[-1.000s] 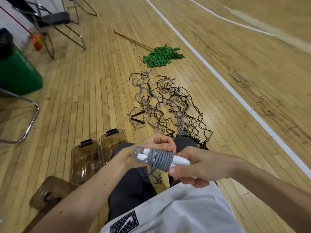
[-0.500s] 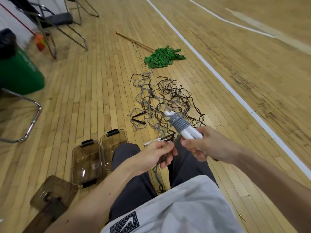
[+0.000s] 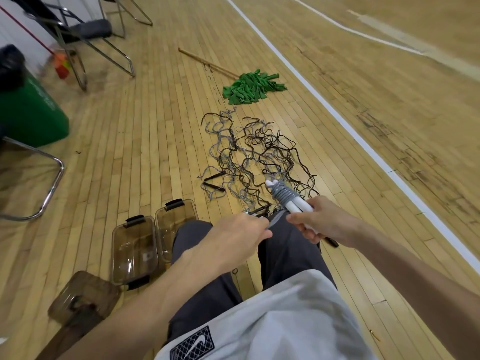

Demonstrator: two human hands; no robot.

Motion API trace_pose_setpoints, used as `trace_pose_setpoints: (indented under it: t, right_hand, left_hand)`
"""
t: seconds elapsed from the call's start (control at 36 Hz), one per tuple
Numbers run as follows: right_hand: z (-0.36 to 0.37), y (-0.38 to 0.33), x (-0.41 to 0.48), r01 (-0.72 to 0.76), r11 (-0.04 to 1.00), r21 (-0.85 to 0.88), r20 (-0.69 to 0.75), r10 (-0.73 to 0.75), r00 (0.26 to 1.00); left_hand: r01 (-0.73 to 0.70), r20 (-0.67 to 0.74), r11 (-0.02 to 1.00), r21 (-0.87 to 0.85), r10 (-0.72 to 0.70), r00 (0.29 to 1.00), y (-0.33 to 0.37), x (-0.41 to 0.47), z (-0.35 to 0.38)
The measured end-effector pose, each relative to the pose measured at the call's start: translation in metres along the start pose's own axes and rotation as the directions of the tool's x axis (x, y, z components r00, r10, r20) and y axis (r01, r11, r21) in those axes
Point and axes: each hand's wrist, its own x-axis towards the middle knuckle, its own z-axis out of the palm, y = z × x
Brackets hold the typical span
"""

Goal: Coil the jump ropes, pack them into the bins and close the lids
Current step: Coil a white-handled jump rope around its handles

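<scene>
**Grey rope wound on white handles, held over the knees**

While the person sits with dark-trousered legs at the lower centre of the frame, both hands meet just above the knees. The right hand is closed around a pair of white handles, which point up and to the left toward the middle of the frame. A grey jump rope is wound in tight turns around those handles near their far ends. The left hand is closed too, pinching the loose grey tail of that rope just beside the right hand; the tail runs between the two hands.

Beyond the hands, in the centre of the frame, a tangle of loose ropes, grey and dark brown, lies spread on the wooden floor, with black handles at its left edge. Above the tangle lies a green mop.

In the lower left, two clear brown bins stand side by side on the floor, open, just beside the left leg. A lid lies tilted on the floor below them, toward the bottom left corner. A green container and metal chair frames sit at the left edge and upper left.
</scene>
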Motion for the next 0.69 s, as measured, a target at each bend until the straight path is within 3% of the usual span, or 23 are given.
trace_pose_setpoints:
  t: [0.14, 0.22, 0.33, 0.56, 0.69]
  right_hand:
    - [0.002, 0.000, -0.004, -0.023, 0.998, -0.061, 0.097, 0.029, 0.995]
    - [0.004, -0.003, -0.006, -0.039, 0.993, -0.115, 0.148, 0.056, 0.987]
    - [0.011, -0.011, -0.014, -0.048, 0.979, -0.198, 0.252, 0.098, 0.963]
    - [0.019, -0.024, -0.030, 0.050, 0.938, -0.343, 0.382, 0.091, 0.920]
    - [0.024, -0.027, -0.037, 0.107, 0.906, -0.410, 0.431, 0.089, 0.898]
  left_hand:
    - [-0.162, -0.034, 0.978, 0.131, 0.168, 0.985, 0.000, -0.001, -0.026]
    - [-0.312, -0.118, 0.934, 0.171, 0.334, 0.935, -0.006, 0.001, -0.035]
    - [-0.416, -0.130, 0.889, 0.192, 0.443, 0.887, -0.008, 0.008, -0.048]
    - [-0.468, -0.107, 0.874, 0.132, 0.482, 0.870, -0.010, 0.022, -0.067]
    - [-0.430, -0.042, 0.900, -0.076, 0.428, 0.903, -0.010, 0.029, -0.069]
